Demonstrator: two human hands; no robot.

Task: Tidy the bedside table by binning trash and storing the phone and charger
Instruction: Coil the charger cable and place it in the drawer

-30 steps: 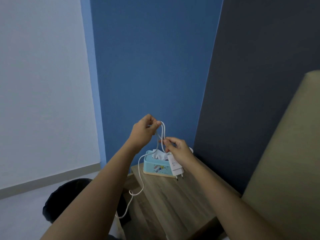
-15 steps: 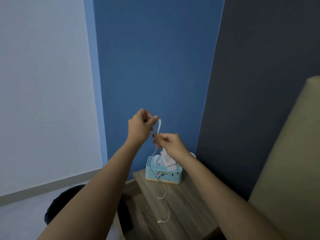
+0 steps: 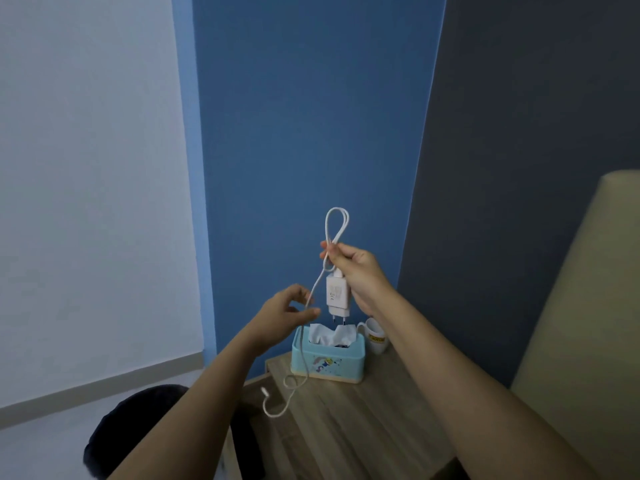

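Note:
My right hand (image 3: pixel 353 268) is raised above the bedside table (image 3: pixel 363 420) and pinches a white charger cable (image 3: pixel 302 355) where a loop stands up above the fingers. The white charger plug (image 3: pixel 336 295) hangs below that hand, prongs down. Lower and to the left, my left hand (image 3: pixel 285 317) has the hanging cable running between thumb and fingers. The cable's free end curls just above the table's left edge. No phone is in view.
A turquoise tissue box (image 3: pixel 327 358) with white tissue sticking out stands at the back of the table, a white mug (image 3: pixel 375 337) to its right. A black bin (image 3: pixel 145 424) sits on the floor to the left. A beige headboard (image 3: pixel 585 323) rises at the right.
My right hand rose with the loop, and the plug now hangs free below it. My left hand let go of the loop's top and dropped lower along the cable.

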